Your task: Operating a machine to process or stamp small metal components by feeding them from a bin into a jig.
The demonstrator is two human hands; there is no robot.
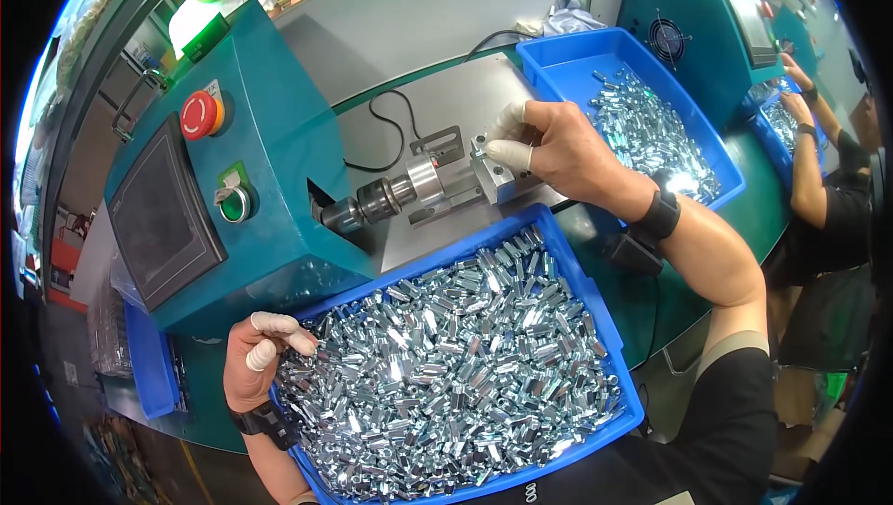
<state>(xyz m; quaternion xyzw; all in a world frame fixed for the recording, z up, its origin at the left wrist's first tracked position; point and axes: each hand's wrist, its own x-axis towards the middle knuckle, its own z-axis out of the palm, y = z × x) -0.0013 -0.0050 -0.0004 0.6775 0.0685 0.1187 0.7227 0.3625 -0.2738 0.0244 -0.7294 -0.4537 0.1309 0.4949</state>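
Note:
My right hand, with pale finger cots on thumb and forefinger, is closed in a pinch at the small metal block of the fixture. Whatever lies between those fingertips is too small to make out. Facing the block is a round metal chuck coming out of the teal machine. At the left rim of a blue tray, my left hand has its cot-covered fingers curled by the parts, and what they hold is hidden. Shiny hexagonal metal sleeves fill this tray.
A second blue tray with similar sleeves stands behind my right hand. On the machine are a red emergency button, a green button and a dark screen. A co-worker's arms work at the right; a black cable lies behind the chuck.

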